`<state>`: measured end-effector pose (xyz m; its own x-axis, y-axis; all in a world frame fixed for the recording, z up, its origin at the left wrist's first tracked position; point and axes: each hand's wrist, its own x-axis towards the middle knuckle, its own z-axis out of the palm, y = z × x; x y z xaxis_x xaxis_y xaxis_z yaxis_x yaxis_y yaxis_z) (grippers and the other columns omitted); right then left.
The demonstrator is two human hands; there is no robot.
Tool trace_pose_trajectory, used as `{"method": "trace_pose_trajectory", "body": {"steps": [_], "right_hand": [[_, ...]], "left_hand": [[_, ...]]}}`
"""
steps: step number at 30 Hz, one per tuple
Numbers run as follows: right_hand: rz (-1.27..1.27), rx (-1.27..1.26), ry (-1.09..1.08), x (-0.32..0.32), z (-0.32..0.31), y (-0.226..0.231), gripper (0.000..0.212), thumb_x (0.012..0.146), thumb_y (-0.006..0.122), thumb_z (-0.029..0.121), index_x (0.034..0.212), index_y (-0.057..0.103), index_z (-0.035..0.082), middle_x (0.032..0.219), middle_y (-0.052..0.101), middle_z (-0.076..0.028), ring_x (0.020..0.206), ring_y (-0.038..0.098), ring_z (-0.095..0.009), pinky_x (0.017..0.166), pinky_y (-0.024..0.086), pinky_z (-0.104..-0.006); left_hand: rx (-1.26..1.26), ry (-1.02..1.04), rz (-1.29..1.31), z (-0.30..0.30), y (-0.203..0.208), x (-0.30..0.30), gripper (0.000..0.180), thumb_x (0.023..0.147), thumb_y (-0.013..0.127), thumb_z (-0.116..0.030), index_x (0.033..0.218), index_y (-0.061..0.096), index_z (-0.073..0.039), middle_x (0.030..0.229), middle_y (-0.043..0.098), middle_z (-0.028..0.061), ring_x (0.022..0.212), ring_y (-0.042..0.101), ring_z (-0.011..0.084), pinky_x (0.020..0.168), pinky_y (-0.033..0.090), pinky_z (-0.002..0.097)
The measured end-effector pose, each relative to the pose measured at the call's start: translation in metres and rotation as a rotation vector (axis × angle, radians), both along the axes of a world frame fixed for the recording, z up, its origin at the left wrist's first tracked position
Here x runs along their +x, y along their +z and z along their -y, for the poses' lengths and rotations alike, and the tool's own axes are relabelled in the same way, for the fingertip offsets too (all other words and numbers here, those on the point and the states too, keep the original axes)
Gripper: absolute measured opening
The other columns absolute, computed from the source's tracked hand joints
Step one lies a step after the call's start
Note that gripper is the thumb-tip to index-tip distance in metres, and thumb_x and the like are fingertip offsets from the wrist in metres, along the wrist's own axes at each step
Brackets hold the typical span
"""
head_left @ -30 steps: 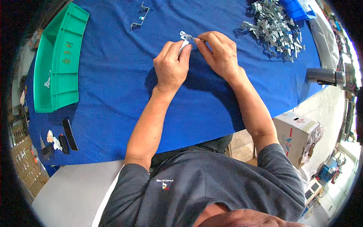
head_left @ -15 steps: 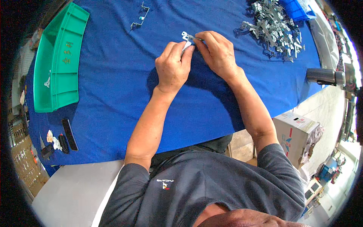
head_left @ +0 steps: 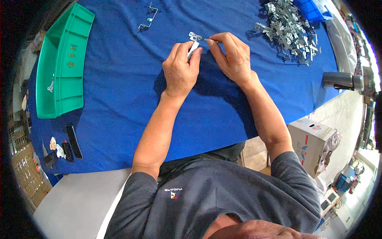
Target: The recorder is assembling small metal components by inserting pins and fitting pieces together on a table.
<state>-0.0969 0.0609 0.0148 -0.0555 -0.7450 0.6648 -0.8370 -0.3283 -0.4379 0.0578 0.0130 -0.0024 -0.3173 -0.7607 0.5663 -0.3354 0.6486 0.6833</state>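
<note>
Between thumb and fingers, my left hand (head_left: 181,67) grips a small silvery-white metal bracket (head_left: 193,48). The bracket's flat arm slants through the grip, and its far end carries rounded lobes with holes. My right hand (head_left: 235,55), a little to the right, pinches a thin grey piece that meets the holed end. Whether that piece is separate or part of the bracket I cannot tell. Both hands are raised over the blue cloth (head_left: 119,123). Farther off to the left lies a bent thin metal rod (head_left: 154,18) with a small light block on it.
A pile of metal brackets (head_left: 288,36) lies at the far right, beside a blue basket (head_left: 314,11). On the left stands a green bin (head_left: 68,89) with a metal part inside. A black phone (head_left: 73,141) lies below it. A dark bottle (head_left: 338,80) rests near the right edge.
My right hand has shifted slightly right, with its fingers farther from my left hand. The bracket's holed end has turned and moved slightly left, and more of its flat arm shows.
</note>
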Motion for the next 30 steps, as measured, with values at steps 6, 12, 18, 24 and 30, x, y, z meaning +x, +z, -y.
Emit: {"method": "trace_pose_trajectory", "body": {"steps": [6,12,18,24,30], "right_hand": [[1.016,0.178,0.146,-0.004,0.007,-0.006,0.014,0.094,0.061,0.013,0.097,0.062,0.000,0.094,0.070,-0.010,0.085,0.066,-0.015,0.077,0.053,-0.0283],[1.093,0.246,0.328,0.000,0.006,-0.003,0.017,0.099,0.054,0.014,0.103,0.059,-0.002,0.103,0.068,-0.011,0.094,0.063,-0.013,0.088,0.051,-0.0276],[1.043,0.182,0.279,0.003,0.006,-0.013,0.020,0.099,0.055,0.018,0.103,0.060,-0.001,0.093,0.069,-0.008,0.086,0.064,-0.011,0.076,0.051,-0.0260],[0.682,0.135,0.124,0.001,0.001,-0.005,0.018,0.094,0.060,0.018,0.099,0.063,0.001,0.084,0.068,-0.008,0.077,0.064,-0.012,0.066,0.051,-0.0279],[0.649,0.121,0.135,0.004,0.001,-0.002,0.017,0.093,0.061,0.017,0.099,0.064,0.002,0.082,0.067,-0.011,0.075,0.065,-0.016,0.066,0.051,-0.0313]], "left_hand": [[0.575,-0.197,-0.372,0.002,0.004,0.000,0.020,0.096,0.060,-0.019,0.102,0.058,0.000,0.087,0.066,0.0073,0.058,0.056,0.0061,0.047,0.043,0.0197],[0.823,-0.309,-0.557,0.000,0.009,-0.003,0.032,0.100,0.051,-0.026,0.118,0.052,0.000,0.110,0.062,0.0138,0.075,0.064,0.0147,0.044,0.048,0.0187],[0.797,-0.408,-0.556,0.002,0.004,-0.003,0.026,0.100,0.044,-0.009,0.122,0.054,0.000,0.116,0.061,0.0130,0.102,0.062,0.0205,0.068,0.060,0.0302],[0.979,-0.366,-0.765,0.001,0.007,-0.002,0.025,0.100,0.042,-0.005,0.119,0.057,0.002,0.113,0.062,0.0140,0.100,0.064,0.0214,0.068,0.062,0.0314],[1.015,-0.373,-0.759,-0.002,0.010,-0.003,0.025,0.099,0.043,-0.005,0.119,0.056,0.002,0.113,0.062,0.0150,0.098,0.066,0.0234,0.066,0.064,0.0328]]}}
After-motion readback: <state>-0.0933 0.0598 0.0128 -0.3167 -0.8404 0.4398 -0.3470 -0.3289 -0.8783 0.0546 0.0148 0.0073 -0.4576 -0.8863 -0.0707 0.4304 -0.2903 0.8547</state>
